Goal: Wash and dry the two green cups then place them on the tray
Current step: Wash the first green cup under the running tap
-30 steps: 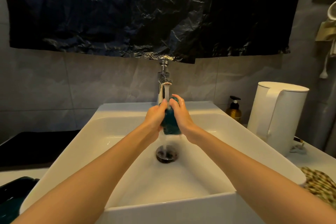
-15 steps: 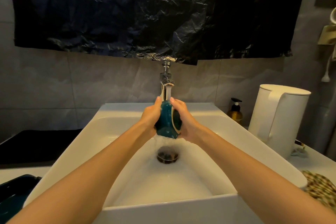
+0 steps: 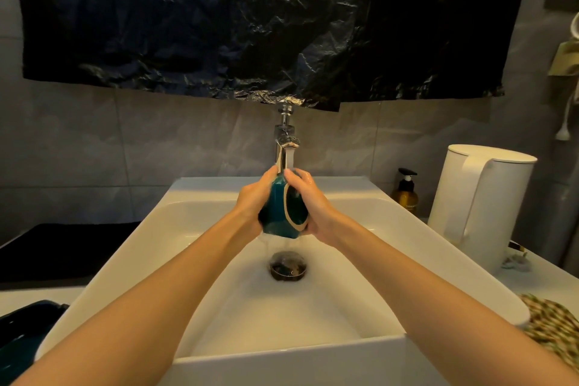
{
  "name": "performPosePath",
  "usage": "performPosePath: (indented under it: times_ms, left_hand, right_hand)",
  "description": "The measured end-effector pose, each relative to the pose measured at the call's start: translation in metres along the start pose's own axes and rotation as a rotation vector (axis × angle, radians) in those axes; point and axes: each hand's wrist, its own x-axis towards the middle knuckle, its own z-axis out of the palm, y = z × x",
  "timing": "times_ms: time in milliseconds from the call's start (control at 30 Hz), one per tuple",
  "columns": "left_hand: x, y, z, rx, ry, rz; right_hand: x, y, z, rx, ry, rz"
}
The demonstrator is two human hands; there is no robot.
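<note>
A dark green cup (image 3: 279,210) with a pale rim is held on its side under the running tap (image 3: 286,135), over the white sink (image 3: 194,222). My left hand (image 3: 253,197) grips its base side. My right hand (image 3: 308,200) holds the rim side, its mouth turned to the right and toward me. Water runs off the cup down to the drain (image 3: 287,266). A dark green object (image 3: 22,332) lies at the bottom left edge, partly cut off; I cannot tell what it is.
A white kettle (image 3: 479,204) stands to the right of the sink, with an amber pump bottle (image 3: 405,194) behind it. A patterned cloth (image 3: 551,323) lies at the lower right. A black mat (image 3: 62,247) covers the counter on the left. Black plastic sheeting (image 3: 250,19) hangs above the tap.
The cup has been turned in my hands under the water, so that its pale rim and dark inside now show on the right side.
</note>
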Motion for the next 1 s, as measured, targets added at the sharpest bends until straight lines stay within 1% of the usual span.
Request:
performPosePath:
  times_ms: [67, 133, 233, 300, 333, 433, 500, 667, 767, 800, 933, 1000]
  left_hand:
    - [0.002, 0.001, -0.003, -0.041, -0.005, 0.0]
    - [0.004, -0.002, -0.004, -0.03, -0.004, 0.009]
    - [0.005, -0.005, -0.001, -0.025, -0.002, 0.033]
    - [0.005, -0.003, -0.003, -0.018, 0.015, 0.019]
    - [0.004, -0.002, -0.004, -0.01, 0.016, 0.013]
    - [0.004, 0.001, -0.01, 0.007, -0.004, -0.006]
    - [0.005, 0.0, -0.012, 0.006, -0.018, -0.006]
    - [0.006, -0.001, -0.014, 0.069, -0.019, 0.021]
    - [0.004, 0.001, -0.016, 0.074, -0.077, 0.01]
    - [0.002, 0.002, -0.016, 0.06, -0.105, 0.003]
    - [-0.003, 0.006, -0.019, -0.015, -0.185, -0.02]
    - [-0.002, 0.005, -0.023, -0.04, -0.182, -0.031]
  right_hand:
    - [0.0, 0.0, 0.003, -0.022, 0.001, -0.029]
    - [0.0, -0.001, 0.008, -0.001, 0.053, -0.029]
    - [0.004, -0.003, 0.009, 0.063, 0.124, 0.019]
    - [0.002, -0.005, 0.005, 0.125, 0.111, 0.049]
    - [0.002, -0.005, 0.003, 0.119, 0.09, 0.047]
    - [-0.001, -0.002, 0.0, -0.01, 0.003, -0.018]
    - [-0.001, -0.003, 0.0, -0.006, 0.002, -0.004]
    - [0.003, -0.006, -0.017, 0.085, -0.088, 0.163]
    - [0.006, 0.001, -0.029, 0.132, -0.109, 0.196]
    - [0.007, 0.003, -0.031, 0.162, -0.141, 0.197]
    - [0.004, 0.008, -0.034, 0.356, -0.367, 0.216]
    - [0.002, 0.007, -0.035, 0.414, -0.414, 0.204]
